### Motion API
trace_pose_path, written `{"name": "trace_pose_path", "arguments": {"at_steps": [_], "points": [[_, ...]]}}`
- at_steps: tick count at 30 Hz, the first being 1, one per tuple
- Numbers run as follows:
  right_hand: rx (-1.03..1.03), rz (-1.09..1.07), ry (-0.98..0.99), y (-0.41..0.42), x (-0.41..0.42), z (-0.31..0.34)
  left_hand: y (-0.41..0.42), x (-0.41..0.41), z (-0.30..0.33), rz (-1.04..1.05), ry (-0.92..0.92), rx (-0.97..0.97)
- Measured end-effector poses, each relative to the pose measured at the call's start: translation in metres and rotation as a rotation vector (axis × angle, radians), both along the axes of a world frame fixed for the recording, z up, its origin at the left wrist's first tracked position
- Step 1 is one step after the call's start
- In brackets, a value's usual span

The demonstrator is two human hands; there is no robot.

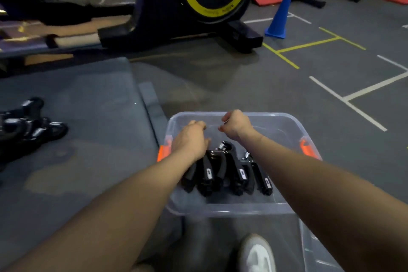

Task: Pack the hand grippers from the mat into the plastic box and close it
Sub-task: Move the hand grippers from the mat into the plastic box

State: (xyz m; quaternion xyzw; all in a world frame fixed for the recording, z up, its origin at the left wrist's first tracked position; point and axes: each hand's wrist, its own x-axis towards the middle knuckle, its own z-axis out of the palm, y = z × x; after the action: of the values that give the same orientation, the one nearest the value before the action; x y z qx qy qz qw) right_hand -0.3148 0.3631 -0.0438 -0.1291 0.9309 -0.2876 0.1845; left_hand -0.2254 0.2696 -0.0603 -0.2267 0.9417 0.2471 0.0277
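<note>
Clear plastic box already holds several black hand grippers; more lie on the mat at left. Left hand and right hand hover inside, fingers curled, seemingly holding nothing. Best to nest each gripper flat so the lid can seat.

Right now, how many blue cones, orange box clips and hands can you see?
blue cone: 1
orange clips: 2
hands, left hand and right hand: 2
Total: 5
</note>
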Motion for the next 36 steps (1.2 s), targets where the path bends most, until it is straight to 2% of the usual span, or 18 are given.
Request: {"name": "trace_pose_path", "arguments": {"at_steps": [6,11,17,21,26,31,36], "points": [[-0.021,0.246,0.070,-0.106,0.067,0.054,-0.091,0.085,0.039,0.209,0.060,-0.035],[-0.077,0.372,0.002,-0.191,0.133,0.060,-0.166,0.178,0.046,0.427,0.053,-0.040],[-0.166,0.490,-0.131,-0.270,0.209,0.024,-0.222,0.274,0.032,0.651,0.037,-0.083],[-0.145,0.544,-0.215,-0.296,0.245,-0.011,-0.247,0.321,0.010,0.803,0.019,-0.105],[-0.163,0.544,-0.257,-0.312,0.261,-0.047,-0.259,0.343,-0.023,0.898,-0.023,-0.049],[-0.153,0.601,-0.243,-0.317,0.261,-0.058,-0.262,0.330,-0.035,0.922,-0.075,-0.116],[-0.220,0.508,-0.279,-0.316,0.256,-0.066,-0.272,0.320,-0.038,1.037,-0.103,-0.057]]}}
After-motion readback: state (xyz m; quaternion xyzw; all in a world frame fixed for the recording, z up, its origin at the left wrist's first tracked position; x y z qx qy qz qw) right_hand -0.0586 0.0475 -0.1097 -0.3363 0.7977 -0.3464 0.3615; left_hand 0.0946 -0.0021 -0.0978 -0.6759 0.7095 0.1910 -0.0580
